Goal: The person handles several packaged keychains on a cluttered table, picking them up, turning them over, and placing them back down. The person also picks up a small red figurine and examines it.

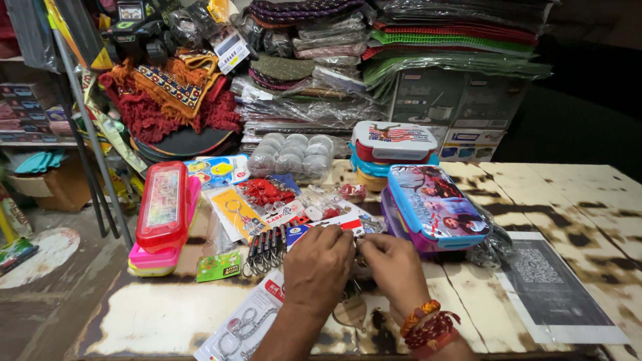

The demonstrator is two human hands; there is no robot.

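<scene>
Both hands are down at the near edge of the worn table (575, 200). The left hand (319, 262) is curled over, fingers bent onto a small metal keyring piece (362, 257); the right hand (394, 262) meets it fingertip to fingertip, pinching the same piece, though how tightly I cannot tell. A card of keychains (264, 249) lies just left of the left hand. A blue lunch box (435, 206) sits just behind the right hand, a red pencil case (162, 204) toward the left edge.

Left hand (318, 266) & right hand (394, 264) hide whatever's gripped; keyring card (242, 327) cut by btm edge.
</scene>
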